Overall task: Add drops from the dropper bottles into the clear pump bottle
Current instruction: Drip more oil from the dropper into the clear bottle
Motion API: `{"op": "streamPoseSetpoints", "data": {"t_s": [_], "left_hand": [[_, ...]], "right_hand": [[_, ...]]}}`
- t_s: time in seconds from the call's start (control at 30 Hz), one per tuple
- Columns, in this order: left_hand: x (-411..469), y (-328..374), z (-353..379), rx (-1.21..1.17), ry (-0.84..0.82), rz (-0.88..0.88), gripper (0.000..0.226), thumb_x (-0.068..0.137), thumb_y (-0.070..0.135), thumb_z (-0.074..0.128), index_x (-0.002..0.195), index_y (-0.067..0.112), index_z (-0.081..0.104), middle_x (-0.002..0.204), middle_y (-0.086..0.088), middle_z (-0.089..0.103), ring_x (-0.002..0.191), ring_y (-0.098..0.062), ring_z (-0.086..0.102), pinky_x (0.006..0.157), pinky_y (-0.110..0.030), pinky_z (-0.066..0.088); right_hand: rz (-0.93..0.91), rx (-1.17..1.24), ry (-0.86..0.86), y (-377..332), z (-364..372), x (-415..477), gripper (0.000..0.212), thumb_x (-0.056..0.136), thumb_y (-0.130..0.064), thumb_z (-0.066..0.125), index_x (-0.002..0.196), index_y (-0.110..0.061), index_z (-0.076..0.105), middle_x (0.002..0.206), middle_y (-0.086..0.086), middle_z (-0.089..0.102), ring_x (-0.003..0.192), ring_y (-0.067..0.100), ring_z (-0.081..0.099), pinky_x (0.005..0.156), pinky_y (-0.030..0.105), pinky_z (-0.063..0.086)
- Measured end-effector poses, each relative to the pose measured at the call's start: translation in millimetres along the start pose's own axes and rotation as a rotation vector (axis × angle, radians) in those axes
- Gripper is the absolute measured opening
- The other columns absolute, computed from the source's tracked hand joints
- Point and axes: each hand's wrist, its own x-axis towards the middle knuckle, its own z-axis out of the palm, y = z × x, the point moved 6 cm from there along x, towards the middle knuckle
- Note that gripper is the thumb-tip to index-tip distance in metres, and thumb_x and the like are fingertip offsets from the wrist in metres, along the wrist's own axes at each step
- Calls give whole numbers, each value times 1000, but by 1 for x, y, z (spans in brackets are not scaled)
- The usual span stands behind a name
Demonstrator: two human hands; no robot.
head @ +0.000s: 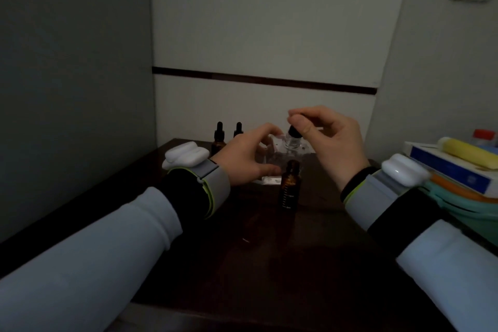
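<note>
Thumb and forefinger of the right hand [328,140] pinched the black dropper [293,131], held just over the neck of the clear bottle [292,144]. The left hand [248,156] curled its fingers round that bottle, far-middle on the dark table [323,264]. An uncapped brown bottle [289,186] stood just nearer. Two capped brown bottles [218,135] stood far left by the wall [256,105]. Books [452,170] crowded the right edge, and tabletop spread toward the near edge.

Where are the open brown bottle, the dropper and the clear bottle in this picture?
Open brown bottle [289,188]: head view, on its amber body.
Dropper [293,131]: head view, on its black collar.
Clear bottle [292,143]: head view, on its glass neck.
</note>
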Motion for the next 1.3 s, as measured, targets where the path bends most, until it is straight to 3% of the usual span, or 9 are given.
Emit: {"op": "streamPoseSetpoints", "data": {"t_s": [0.13, 0.2, 0.4, 0.63, 0.77, 0.9, 1.03, 1.3], "left_hand": [[-1, 0, 0, 7, -4, -6, 56, 75, 21, 77, 120, 30, 45, 116, 1, 56, 103, -16, 59, 88, -44, 52], [-1, 1, -1, 5, -3, -3, 56, 76, 20, 77, 122, 28, 45, 116, 0, 56, 102, -17, 60, 87, -43, 53], [-1, -1, -1, 19, 1, -5, 57, 75, 22, 78, 121, 31, 45, 116, 1, 55, 99, -18, 62, 86, -45, 53], [-1, 1, -1, 7, -4, -9, 56, 76, 19, 77, 120, 29, 45, 115, -1, 57, 100, -16, 61, 88, -43, 53], [-1, 1, -1, 3, 0, -7, 56, 75, 19, 77, 120, 29, 45, 114, -1, 58, 98, -17, 62, 87, -43, 53], [0, 1, 0, 1, 2, -2, 55, 75, 18, 77, 117, 31, 45, 113, -1, 57, 98, -17, 62, 86, -44, 54], [-1, 0, -1, 10, 3, -3, 56, 76, 20, 77, 120, 31, 44, 113, -1, 58, 99, -16, 61, 88, -44, 52], [-1, 1, -1, 14, 6, 0, 55, 76, 22, 77, 118, 33, 44, 114, -1, 57, 101, -17, 61, 88, -45, 52]], "right_hand": [[-79, 176, 311, -14, -28, 6, 12, 90, -13, 61, 89, -24, 66, 73, -19, 69, 71, -2, 63, 64, 15, 48], [-84, 203, 378, -16, -38, 7, 9, 92, -17, 59, 90, -23, 65, 73, -17, 69, 73, 1, 62, 63, 16, 48], [-37, 85, 200, -7, -23, 7, 10, 89, -17, 63, 84, -24, 66, 69, -15, 68, 70, 0, 63, 67, 15, 48], [-10, -23, 42, -1, -8, 1, 10, 86, -17, 66, 83, -26, 67, 80, -4, 70, 77, 12, 66, 74, 26, 54], [14, -51, 8, 0, -4, 0, 13, 85, -17, 67, 77, -28, 66, 77, -6, 69, 75, 14, 66, 73, 28, 54], [30, -27, -6, -1, -4, 1, 11, 86, -18, 65, 80, -27, 66, 76, -7, 69, 72, 3, 65, 69, 19, 51], [27, -77, -32, 1, -3, 1, 11, 85, -20, 66, 78, -29, 65, 78, -6, 69, 76, 11, 66, 74, 29, 53], [51, -100, -67, 6, -1, 1, 11, 85, -19, 67, 77, -27, 66, 77, -2, 70, 73, 10, 64, 76, 36, 52]]}}
